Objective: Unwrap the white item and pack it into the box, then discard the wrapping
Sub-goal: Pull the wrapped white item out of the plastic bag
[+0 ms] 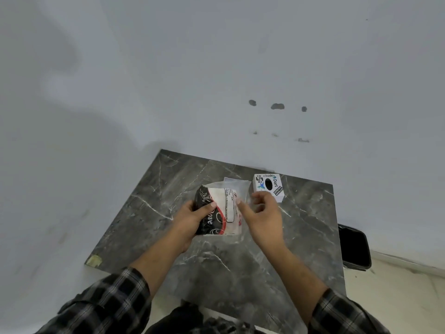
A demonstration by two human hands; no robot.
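A wrapped item (222, 210), white with a black and red printed part, sits in a clear plastic wrapping (237, 185) over the grey marble tabletop (149, 213). My left hand (192, 219) grips its black left end. My right hand (263, 213) pinches the clear plastic at the item's right side. A small white box (269, 186) with stickers and a black oval on top stands just beyond my right hand, near the table's far edge.
The table stands against a pale wall (216, 80). A black bin (354, 247) sits on the floor to the right of the table. A scrap of yellowish tape (95, 261) marks the table's near left corner.
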